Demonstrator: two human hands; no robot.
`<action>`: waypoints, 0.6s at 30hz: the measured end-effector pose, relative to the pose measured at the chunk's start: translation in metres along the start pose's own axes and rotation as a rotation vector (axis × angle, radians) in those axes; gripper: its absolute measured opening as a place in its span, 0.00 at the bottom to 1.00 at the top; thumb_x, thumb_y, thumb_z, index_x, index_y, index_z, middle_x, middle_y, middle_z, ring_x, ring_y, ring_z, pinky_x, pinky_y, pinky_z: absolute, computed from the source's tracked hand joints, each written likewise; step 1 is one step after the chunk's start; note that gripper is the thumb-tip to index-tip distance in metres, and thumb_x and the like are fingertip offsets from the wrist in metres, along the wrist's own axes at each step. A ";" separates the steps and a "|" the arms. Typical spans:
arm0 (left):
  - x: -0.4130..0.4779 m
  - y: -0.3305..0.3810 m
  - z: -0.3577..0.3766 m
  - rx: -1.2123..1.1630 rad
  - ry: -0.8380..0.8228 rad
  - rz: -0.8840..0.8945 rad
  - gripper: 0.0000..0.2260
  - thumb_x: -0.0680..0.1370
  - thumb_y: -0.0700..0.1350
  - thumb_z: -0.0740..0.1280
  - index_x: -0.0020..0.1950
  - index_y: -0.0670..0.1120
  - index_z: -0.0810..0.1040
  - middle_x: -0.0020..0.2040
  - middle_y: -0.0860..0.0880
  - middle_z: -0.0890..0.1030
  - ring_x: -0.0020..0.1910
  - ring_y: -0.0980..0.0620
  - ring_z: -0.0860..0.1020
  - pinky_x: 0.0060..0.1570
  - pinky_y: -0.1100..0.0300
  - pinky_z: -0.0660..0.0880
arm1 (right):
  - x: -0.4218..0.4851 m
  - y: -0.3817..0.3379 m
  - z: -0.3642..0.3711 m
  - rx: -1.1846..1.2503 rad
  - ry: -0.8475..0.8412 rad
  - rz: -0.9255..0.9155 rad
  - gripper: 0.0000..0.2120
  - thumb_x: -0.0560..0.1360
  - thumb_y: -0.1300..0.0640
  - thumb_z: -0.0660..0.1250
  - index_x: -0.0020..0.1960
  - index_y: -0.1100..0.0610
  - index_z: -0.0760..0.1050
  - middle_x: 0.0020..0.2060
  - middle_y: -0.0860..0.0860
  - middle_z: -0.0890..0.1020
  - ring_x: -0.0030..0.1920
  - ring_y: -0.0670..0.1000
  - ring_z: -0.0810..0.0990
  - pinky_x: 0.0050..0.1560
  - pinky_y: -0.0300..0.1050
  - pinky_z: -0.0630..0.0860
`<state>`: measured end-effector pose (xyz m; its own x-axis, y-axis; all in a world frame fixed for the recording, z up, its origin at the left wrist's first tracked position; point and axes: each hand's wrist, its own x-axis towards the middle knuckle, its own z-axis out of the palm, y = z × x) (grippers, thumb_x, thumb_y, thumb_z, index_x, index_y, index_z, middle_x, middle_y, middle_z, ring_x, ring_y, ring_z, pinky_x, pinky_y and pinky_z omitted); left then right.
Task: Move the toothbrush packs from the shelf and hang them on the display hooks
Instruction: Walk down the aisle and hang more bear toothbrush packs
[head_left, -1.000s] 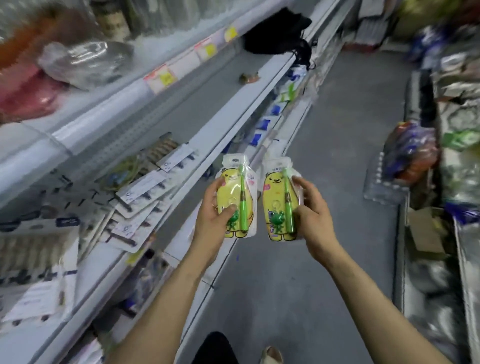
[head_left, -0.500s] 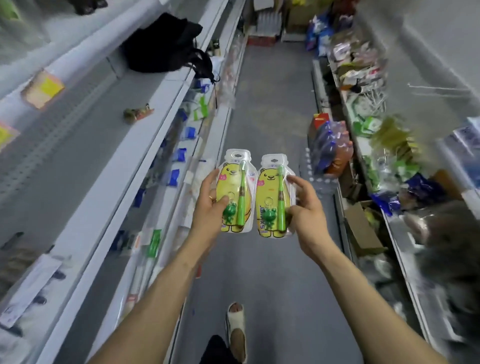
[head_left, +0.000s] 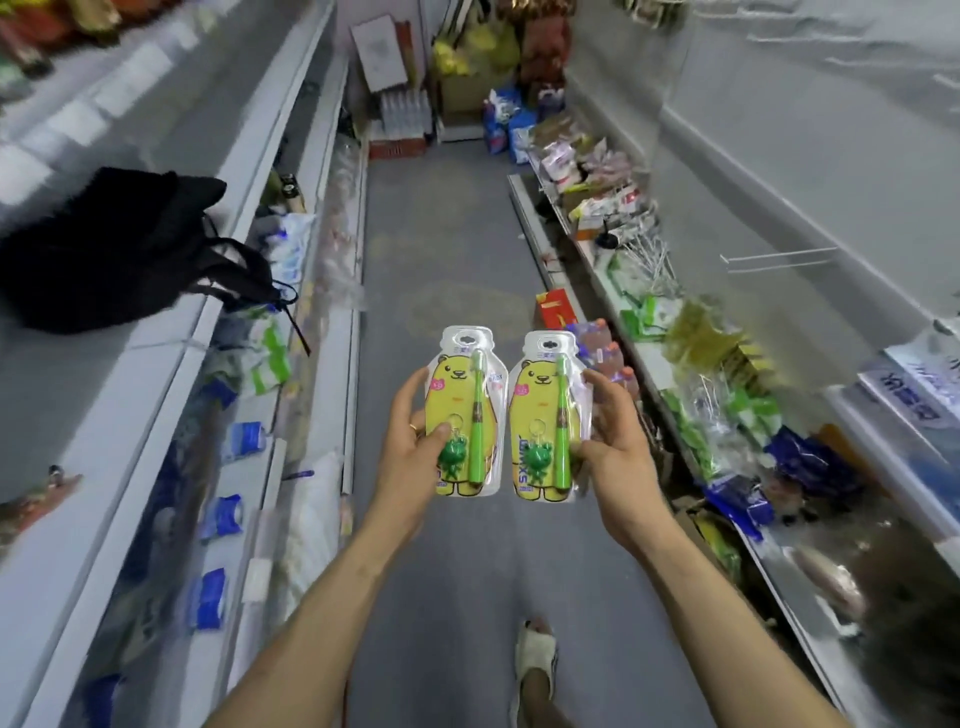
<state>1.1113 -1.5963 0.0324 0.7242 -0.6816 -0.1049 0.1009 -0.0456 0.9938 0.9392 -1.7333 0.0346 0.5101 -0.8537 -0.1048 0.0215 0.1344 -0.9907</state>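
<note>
Between my hands over the aisle floor (head_left: 441, 249), two packs touch side by side. My left hand (head_left: 410, 441) grips left pack (head_left: 465, 410), right hand (head_left: 613, 436) grips right pack (head_left: 545, 421). Hook (head_left: 779, 257) sits well up-right of right hand, bag (head_left: 119, 249) far left.

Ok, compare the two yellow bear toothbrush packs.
Left yellow bear-print plastic pack: left hand grips it; right pack: right hand. Blue edge lettering shows on the right pack; the left pack's edge is under a thumb. Both hold a green brush and frog keyring.
</note>
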 end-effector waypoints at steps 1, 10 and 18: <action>0.026 0.003 0.006 0.003 0.008 -0.008 0.28 0.84 0.33 0.62 0.75 0.64 0.69 0.61 0.51 0.86 0.60 0.49 0.85 0.56 0.46 0.82 | 0.029 -0.002 0.003 0.005 0.002 0.003 0.42 0.70 0.83 0.57 0.74 0.48 0.71 0.61 0.48 0.85 0.61 0.51 0.84 0.51 0.45 0.83; 0.244 0.055 -0.005 -0.024 0.171 -0.002 0.30 0.84 0.34 0.64 0.74 0.68 0.69 0.61 0.48 0.85 0.61 0.42 0.84 0.62 0.32 0.78 | 0.265 -0.048 0.067 0.001 -0.161 0.016 0.42 0.72 0.82 0.59 0.75 0.44 0.70 0.62 0.49 0.84 0.63 0.55 0.84 0.52 0.52 0.83; 0.468 0.077 -0.035 -0.076 0.177 0.016 0.18 0.83 0.38 0.66 0.68 0.57 0.77 0.61 0.52 0.86 0.61 0.44 0.84 0.64 0.31 0.77 | 0.468 -0.067 0.160 0.003 -0.167 -0.037 0.43 0.71 0.82 0.58 0.76 0.47 0.69 0.54 0.47 0.86 0.55 0.51 0.84 0.45 0.46 0.81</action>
<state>1.4819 -1.8936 0.0582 0.8341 -0.5424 -0.1005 0.1352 0.0244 0.9905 1.3141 -2.0618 0.0653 0.6450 -0.7624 -0.0519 0.0458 0.1064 -0.9933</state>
